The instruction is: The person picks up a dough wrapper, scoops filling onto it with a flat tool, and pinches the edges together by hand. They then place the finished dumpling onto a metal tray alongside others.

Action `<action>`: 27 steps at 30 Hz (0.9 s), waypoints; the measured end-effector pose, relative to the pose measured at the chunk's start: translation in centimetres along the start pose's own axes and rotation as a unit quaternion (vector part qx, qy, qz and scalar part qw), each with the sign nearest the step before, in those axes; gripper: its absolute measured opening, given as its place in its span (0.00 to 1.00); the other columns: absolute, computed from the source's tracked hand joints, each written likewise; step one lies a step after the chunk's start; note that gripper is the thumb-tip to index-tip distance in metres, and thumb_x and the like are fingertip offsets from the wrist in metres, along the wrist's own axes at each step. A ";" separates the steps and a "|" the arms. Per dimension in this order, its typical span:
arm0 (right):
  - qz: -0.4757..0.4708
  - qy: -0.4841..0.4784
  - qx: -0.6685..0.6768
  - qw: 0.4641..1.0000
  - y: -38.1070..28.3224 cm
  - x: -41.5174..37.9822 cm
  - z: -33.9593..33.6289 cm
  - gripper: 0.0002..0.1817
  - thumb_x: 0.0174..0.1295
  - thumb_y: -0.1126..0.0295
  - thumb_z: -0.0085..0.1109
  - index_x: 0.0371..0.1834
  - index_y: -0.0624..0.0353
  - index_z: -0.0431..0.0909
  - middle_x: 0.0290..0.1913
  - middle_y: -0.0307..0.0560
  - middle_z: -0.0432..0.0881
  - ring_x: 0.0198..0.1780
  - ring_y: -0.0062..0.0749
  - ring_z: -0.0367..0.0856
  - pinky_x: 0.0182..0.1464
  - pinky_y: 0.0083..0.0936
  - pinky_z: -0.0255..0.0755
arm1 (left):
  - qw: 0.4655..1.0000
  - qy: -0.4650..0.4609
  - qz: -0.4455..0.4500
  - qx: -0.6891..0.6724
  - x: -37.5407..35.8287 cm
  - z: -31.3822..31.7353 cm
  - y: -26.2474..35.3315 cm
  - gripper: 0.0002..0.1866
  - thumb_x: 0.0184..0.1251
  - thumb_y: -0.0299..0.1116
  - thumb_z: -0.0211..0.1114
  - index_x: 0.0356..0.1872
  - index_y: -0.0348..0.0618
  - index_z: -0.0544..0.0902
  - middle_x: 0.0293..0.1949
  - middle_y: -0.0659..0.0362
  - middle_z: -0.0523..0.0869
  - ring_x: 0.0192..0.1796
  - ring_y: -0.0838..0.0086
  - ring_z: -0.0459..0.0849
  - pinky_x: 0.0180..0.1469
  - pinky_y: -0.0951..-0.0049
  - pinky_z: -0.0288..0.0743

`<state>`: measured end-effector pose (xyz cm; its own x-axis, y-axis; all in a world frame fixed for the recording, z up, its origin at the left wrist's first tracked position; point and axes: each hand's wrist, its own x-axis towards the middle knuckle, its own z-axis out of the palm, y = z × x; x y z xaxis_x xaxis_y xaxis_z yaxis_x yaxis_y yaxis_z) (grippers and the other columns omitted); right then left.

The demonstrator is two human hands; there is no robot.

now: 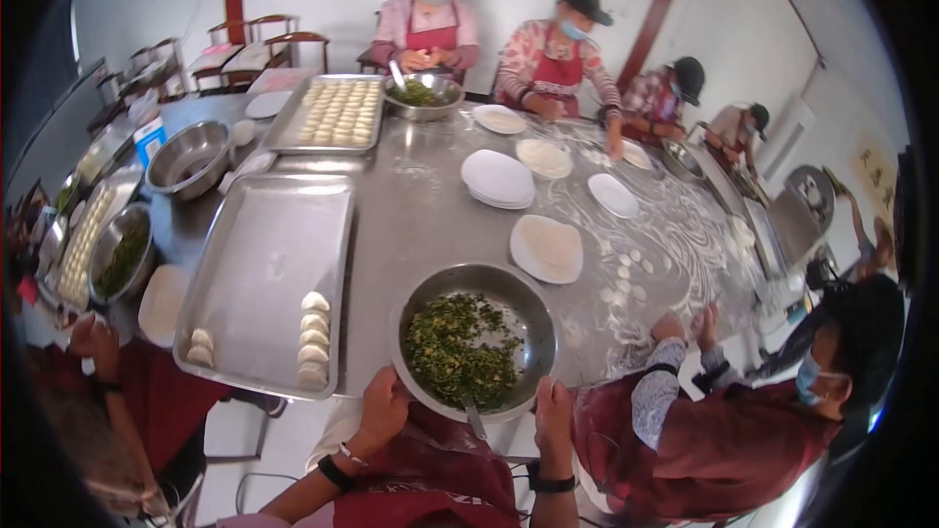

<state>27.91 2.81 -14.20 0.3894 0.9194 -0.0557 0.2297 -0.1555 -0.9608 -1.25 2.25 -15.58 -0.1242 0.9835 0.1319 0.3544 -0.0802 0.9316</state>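
A steel mixing bowl (536, 311) sits at the near edge of the table, partly over my lap. Chopped green filling (460, 347) covers much of its bottom, and a spoon (473, 418) leans out over the near rim. My left hand (383, 406) is closed at the bowl's lower left side. On the lower right side, my right hand (554, 416) is closed at the rim with the thumb up. The fingers of both hands are partly hidden. Left of the bowl lies a metal tray (259, 264) with a column of dumplings (314, 342) and two more dumplings (200, 347).
White plates (499, 179) and a plate of wrappers (546, 248) stand beyond the bowl. Dough pieces (623, 279) lie on the floured steel table (411, 205). A full dumpling tray (337, 112) is at the back. A co-worker (724, 411) sits close on my right; others surround the table.
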 end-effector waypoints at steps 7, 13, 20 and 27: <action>-0.094 0.097 -0.019 0.991 2.0 8.1 -1.1 0.16 0.72 0.65 0.55 0.42 0.69 0.85 0.26 0.34 0.77 0.27 0.14 0.71 0.28 0.20 0.65 | 0.992 0.019 0.099 0.072 1.2 0.6 0.5 0.15 0.58 0.23 0.63 0.49 0.38 0.81 0.43 0.44 0.84 0.46 0.44 0.83 0.48 0.53 0.78; -0.082 0.078 0.058 0.992 -2.6 13.2 0.0 0.14 0.67 0.69 0.58 0.38 0.72 0.85 0.29 0.39 0.84 0.28 0.18 0.77 0.31 0.19 0.70 | 0.980 0.042 0.159 0.114 2.4 0.8 -1.1 0.16 0.54 0.24 0.67 0.47 0.38 0.83 0.42 0.47 0.85 0.44 0.46 0.84 0.44 0.54 0.80; -0.172 0.072 -0.198 0.962 -0.2 23.5 1.2 0.14 0.59 0.64 0.63 0.36 0.67 0.85 0.29 0.50 0.86 0.29 0.33 0.83 0.37 0.30 0.77 | 0.971 0.037 0.198 0.125 2.7 0.6 -1.5 0.18 0.51 0.26 0.68 0.46 0.38 0.83 0.42 0.47 0.85 0.42 0.46 0.85 0.42 0.53 0.81; -0.197 0.095 -0.367 0.904 -3.0 28.4 3.3 0.17 0.60 0.59 0.65 0.41 0.64 0.84 0.41 0.60 0.87 0.47 0.56 0.85 0.50 0.48 0.77 | 0.966 0.030 0.223 0.127 2.9 0.6 -1.7 0.19 0.50 0.26 0.67 0.47 0.39 0.83 0.42 0.47 0.84 0.40 0.47 0.85 0.40 0.55 0.82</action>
<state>35.30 30.59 -13.82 0.2790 0.8879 0.3658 0.8868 -0.0921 -0.4529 -1.66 5.37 -17.04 0.0420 0.8483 0.5279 0.5995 -0.4441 0.6659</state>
